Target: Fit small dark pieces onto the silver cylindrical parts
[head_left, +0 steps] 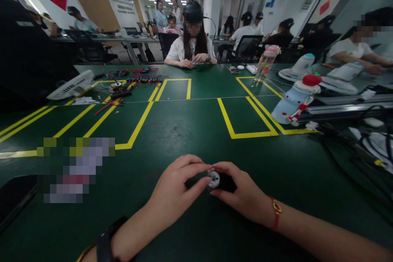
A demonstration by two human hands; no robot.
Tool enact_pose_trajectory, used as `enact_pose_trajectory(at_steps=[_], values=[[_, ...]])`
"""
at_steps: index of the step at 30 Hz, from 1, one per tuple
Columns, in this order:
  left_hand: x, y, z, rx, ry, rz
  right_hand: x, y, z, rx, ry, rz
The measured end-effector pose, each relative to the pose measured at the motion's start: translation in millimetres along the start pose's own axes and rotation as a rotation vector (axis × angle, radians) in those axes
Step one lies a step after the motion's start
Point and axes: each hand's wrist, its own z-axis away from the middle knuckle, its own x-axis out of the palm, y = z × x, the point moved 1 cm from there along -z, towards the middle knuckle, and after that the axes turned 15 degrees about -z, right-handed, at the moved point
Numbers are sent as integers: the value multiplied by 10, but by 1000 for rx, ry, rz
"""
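Between my two hands, just above the green table, is a small round silver part [214, 179] that looks like the end of a small motor. Its pale face shows a dark spot or hole near the middle. My left hand [179, 180] meets it from the left, thumb tip at its face and fingertips at its upper edge. From the right, my right hand [242, 186] curls around it, with the index finger on top and the thumb below. The part's back side is hidden by my fingers.
Wires with connectors [144, 77] lie at the back left near a white fan [72, 86]. To the right stand a blue bottle [291, 104] and a clear pink-lidded bottle [266, 63], beside metal rails [350, 108] and black cables. Across the green table [181, 131] sits a person [192, 45].
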Motion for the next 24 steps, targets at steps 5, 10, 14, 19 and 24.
enact_pose_trajectory(at_steps=[5, 10, 14, 19, 24], values=[[49, 68, -108, -8, 30, 98, -7, -4, -10, -10, -15, 32], [30, 83, -82, 25, 44, 129, -13, -9, -31, -81, -27, 52], [-29, 26, -57, -48, 130, 127, -102, -53, -40, -146, -30, 100], [160, -102, -57, -59, -9, -65, -140, -64, -10, -152, -4, 110], [264, -117, -72, -52, -72, -81, -341, -7, -62, -92, 187, 175]])
